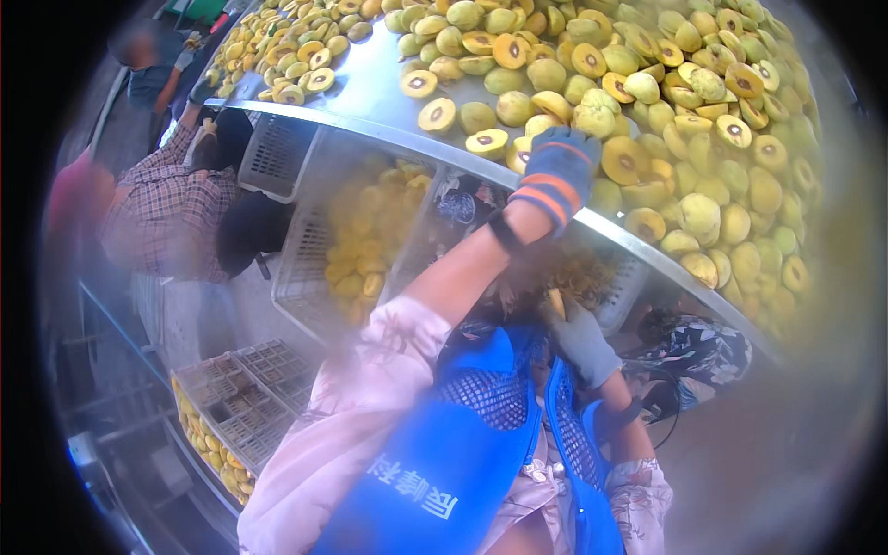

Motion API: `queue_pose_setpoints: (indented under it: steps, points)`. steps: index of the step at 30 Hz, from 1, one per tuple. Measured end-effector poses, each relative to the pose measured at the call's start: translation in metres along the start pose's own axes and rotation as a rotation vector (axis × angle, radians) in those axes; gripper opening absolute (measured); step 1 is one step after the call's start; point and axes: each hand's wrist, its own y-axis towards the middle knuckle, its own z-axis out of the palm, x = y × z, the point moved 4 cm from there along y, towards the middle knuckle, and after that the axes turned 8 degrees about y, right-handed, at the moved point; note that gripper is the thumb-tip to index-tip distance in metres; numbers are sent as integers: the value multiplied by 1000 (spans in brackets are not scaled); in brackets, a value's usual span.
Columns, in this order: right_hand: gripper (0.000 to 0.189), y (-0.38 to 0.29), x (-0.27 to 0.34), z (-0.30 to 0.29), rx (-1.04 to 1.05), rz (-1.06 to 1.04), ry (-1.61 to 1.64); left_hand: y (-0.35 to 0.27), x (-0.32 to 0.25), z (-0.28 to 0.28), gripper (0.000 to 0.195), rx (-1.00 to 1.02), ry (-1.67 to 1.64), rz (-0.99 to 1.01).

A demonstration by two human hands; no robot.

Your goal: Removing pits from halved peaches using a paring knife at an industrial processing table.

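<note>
My left hand (560, 173), in a grey knitted glove with orange bands, reaches over the metal rim of the table onto the pile of halved yellow stone fruit (510, 52). Its fingers are at the fruit nearest the rim; whether they grip a piece is hidden by the back of the hand. Lower down, below the rim and close to my blue vest, my right hand (583, 340) wears a whitish glove. It is closed around a small tan piece (556, 303), too blurred to name. Just beyond that hand lies a blurred brownish heap in a pale plastic crate (621, 295).
The metal table rim (388, 139) curves across the view. Beneath it stand an empty-looking crate (274, 156) and a crate of yellow fruit (305, 270). Stacked crates (257, 395) are at lower left. Co-workers are at left, including one in a checked shirt (166, 215); patterned clothing (694, 354) shows at right.
</note>
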Motion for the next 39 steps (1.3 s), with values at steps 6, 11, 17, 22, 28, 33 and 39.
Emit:
queue_pose_setpoints:
  steps: [6,11,17,22,28,33,39]
  points:
    - [49,-5,-10,-12,-115,-103,26,38,-12,11,38,153,32,98]
    - [43,-17,14,-35,-272,-208,-38,-5,26,-18,47,34,-612,-133]
    - [35,-26,67,-60,-551,-460,-145,-54,-2,-45,35,-265,-1241,69]
    - [29,-21,94,-62,-603,-511,-315,-65,-5,-39,31,-286,-1283,8]
    - [30,-21,103,-59,-650,-520,-337,-66,0,-27,28,-263,-1391,-84]
    - [30,-27,110,-54,-614,-507,-221,-71,7,-11,23,-506,-1276,-175]
    - [30,-27,109,-53,-597,-474,-223,-67,-5,-35,20,-383,-1322,-66]
